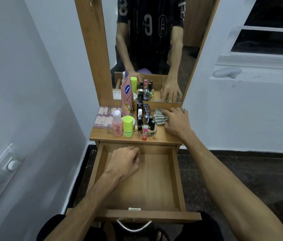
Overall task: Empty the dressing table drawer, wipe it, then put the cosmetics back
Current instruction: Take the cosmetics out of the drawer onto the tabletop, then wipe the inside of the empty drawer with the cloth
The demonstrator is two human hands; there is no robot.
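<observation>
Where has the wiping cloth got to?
The striped cloth lies on the tabletop's right side, just right of the small dark bottles, under the right hand.

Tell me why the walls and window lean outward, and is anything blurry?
Head view: the wide-angle lens bends straight lines, so the mirror frame and window splay towards the edges. The drawer and bottles look fairly sharp, though small labels are unreadable. Lighting is dim and even, without harsh glare.

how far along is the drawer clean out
Emptying looks done: the drawer shows bare wood and the cosmetics stand on the tabletop. In hand: right hand on the striped cloth, left hand inside the drawer. Left: wiping, then refilling.
</observation>
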